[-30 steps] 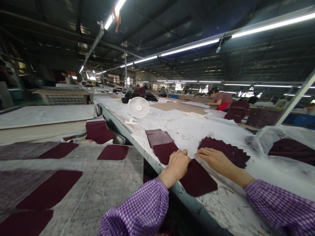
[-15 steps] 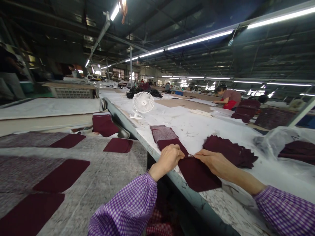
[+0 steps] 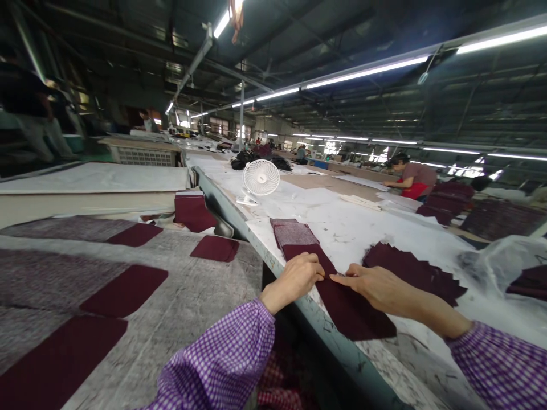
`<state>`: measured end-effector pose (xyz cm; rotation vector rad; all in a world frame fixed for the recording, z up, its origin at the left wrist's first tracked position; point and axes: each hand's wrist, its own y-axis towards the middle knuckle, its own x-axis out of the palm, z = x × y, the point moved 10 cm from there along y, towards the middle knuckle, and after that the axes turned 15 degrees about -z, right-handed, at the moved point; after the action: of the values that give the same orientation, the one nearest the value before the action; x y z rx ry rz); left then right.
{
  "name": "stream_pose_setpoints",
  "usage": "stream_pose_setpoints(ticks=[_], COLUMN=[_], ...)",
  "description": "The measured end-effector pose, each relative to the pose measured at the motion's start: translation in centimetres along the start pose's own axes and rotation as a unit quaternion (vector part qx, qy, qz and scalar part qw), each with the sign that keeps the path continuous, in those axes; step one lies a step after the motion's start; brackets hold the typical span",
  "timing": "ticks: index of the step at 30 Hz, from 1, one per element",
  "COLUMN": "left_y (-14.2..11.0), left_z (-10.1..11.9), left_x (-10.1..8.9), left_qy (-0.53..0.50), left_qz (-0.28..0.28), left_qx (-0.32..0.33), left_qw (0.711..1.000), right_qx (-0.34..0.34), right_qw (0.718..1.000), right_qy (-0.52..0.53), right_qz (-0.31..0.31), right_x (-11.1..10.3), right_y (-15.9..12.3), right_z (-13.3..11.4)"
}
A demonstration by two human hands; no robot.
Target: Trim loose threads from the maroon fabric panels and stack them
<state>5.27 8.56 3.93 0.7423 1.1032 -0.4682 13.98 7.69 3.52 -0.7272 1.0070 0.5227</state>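
Observation:
My left hand [image 3: 299, 275] has its fingers curled closed at the upper left edge of a maroon fabric piece [image 3: 356, 313]. This piece slants across the table's near edge, its top meeting another maroon piece. My right hand [image 3: 374, 287] grips at the same top edge, one finger stretched along it and the others curled; the exact fingertip contact is partly hidden. Beyond my left hand lies a stack of grey-speckled fabric pieces [image 3: 294, 233] with maroon lower parts. A fanned pile of maroon fabric pieces [image 3: 412, 270] rests just behind my right hand.
A small white fan [image 3: 261, 177] stands farther up the white-covered table [image 3: 316, 210]. At right is a clear plastic bag [image 3: 504, 256] around dark fabric. A grey-topped table [image 3: 205, 285] on the left carries maroon and speckled pieces. A co-worker [image 3: 412, 173] leans over the far side.
The view has swung left. My fingers stay at the fabric's top edge; my right hand has gone from a pinch to a stretched finger along it. The piece now lies against the one beyond it.

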Motion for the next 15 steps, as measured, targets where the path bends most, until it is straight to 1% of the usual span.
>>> stream_pose_setpoints(ticks=[4, 7, 9, 11, 15], left_y=[-0.5, -1.0, -1.3, -1.4, -1.1], left_z=[-0.7, -1.8, -2.4, -2.7, -2.2], left_x=[-0.4, -1.1, -1.4, -1.6, -1.1], left_qy=[-0.052, -0.163, -0.216, -0.222, -0.151], left_qz=[0.008, 0.027, 0.036, 0.036, 0.021], left_qx=[0.01, 0.006, -0.007, -0.027, -0.045], left_qw=[0.999, 0.986, 0.976, 0.974, 0.987], right_qx=[-0.017, -0.028, -0.034, -0.039, -0.06], right_qw=[0.999, 0.999, 0.999, 0.999, 0.998], right_qy=[-0.023, -0.025, -0.02, -0.013, 0.003], right_qz=[-0.015, -0.025, -0.03, -0.028, -0.008], right_x=[-0.4, -0.9, -1.1, -1.2, -1.3], right_y=[0.4, 0.7, 0.7, 0.7, 0.6], right_z=[-0.3, -0.6, -0.7, -0.7, -0.7])
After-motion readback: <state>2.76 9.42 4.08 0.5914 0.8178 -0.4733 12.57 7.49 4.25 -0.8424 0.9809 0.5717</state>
